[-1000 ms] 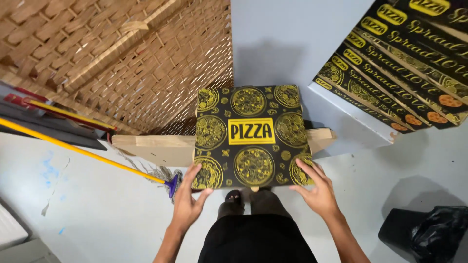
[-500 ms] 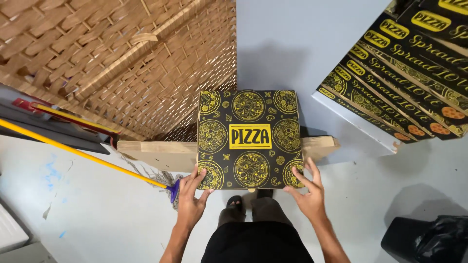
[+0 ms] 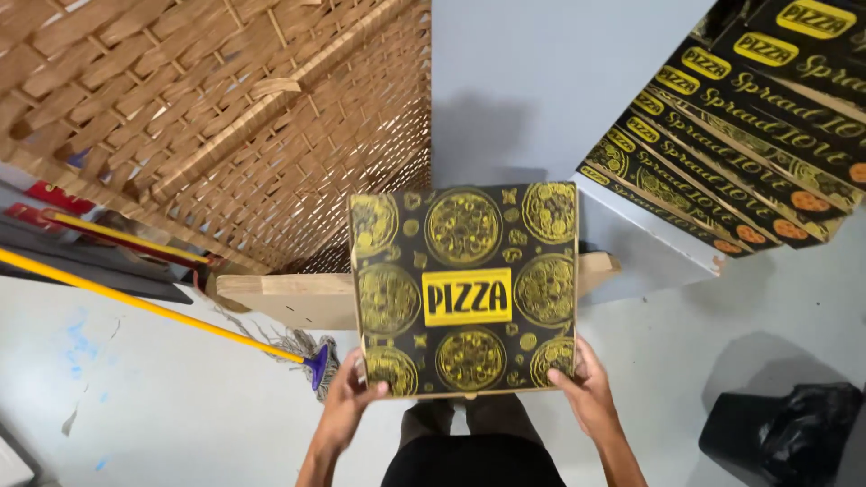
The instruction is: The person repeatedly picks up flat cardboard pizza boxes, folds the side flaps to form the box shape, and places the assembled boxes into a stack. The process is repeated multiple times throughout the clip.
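Grey floor; square black box (image 3: 465, 289), yellow pizza prints.

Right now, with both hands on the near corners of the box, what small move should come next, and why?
Probably carry the pizza box right toward the stack of matching boxes. The left hand and right hand grip its near corners, it looks closed and level, and that stack sits close by.

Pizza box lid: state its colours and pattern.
Black pizza box with yellow pizza drawings and a yellow label, seen in the head view.
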